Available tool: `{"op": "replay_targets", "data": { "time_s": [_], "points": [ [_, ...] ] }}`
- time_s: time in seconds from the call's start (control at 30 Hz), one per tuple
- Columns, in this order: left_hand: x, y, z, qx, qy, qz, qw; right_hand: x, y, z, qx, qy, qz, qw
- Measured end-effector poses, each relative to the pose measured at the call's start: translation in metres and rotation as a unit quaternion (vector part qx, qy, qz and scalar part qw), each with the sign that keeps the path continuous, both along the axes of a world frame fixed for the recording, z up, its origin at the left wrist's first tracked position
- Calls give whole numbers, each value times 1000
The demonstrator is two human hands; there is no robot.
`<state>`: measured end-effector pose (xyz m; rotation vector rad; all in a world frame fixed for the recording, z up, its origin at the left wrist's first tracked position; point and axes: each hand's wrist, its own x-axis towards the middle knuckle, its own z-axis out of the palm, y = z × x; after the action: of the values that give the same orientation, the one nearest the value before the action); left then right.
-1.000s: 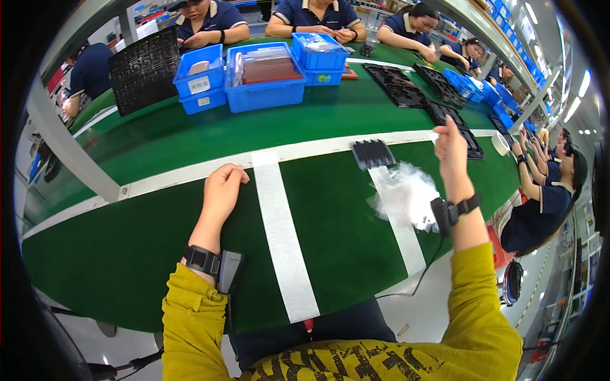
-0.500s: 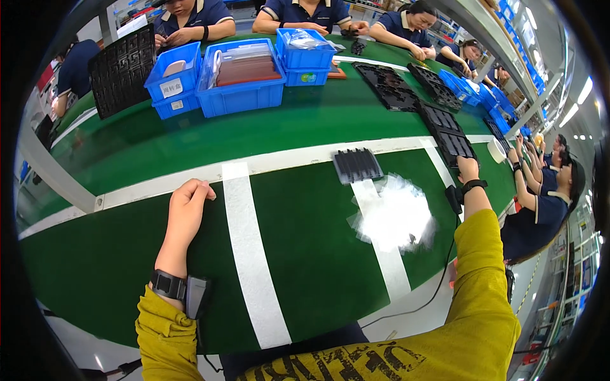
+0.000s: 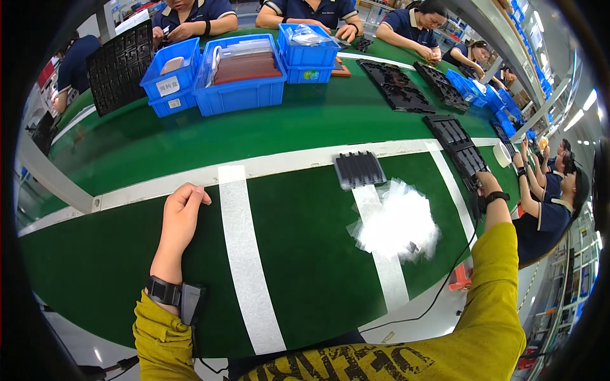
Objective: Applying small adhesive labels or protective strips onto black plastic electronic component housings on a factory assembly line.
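Hands apart, right one at black tray

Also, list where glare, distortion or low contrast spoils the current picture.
Head view: the translucent film heap is washed out to near-white; head view: the near edge of the green table bows, and the corners go black; head view: fingertips of the right hand blend into the black tray.

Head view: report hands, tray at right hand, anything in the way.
Left hand curled, left of white strip. Right hand at near end of black compartmented tray, grip hidden. Translucent film pile lies apart from tray, not blocking.
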<state>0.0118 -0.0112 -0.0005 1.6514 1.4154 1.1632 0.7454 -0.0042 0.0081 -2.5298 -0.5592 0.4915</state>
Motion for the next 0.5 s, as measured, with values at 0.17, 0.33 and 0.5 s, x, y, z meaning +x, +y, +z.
{"op": "replay_targets", "data": {
  "time_s": [0.17,0.33,0.5],
  "points": [
    [-1,-1,2,3,10,5,1000,-29,-32,28,159,158,-54,973],
    [-3,2,-2,19,3,0,1000,-41,-28,22,475,253,-28,843],
    [-5,3,-5,26,-6,-11,1000,-104,-16,44,572,205,-9,794]
  ]
}}
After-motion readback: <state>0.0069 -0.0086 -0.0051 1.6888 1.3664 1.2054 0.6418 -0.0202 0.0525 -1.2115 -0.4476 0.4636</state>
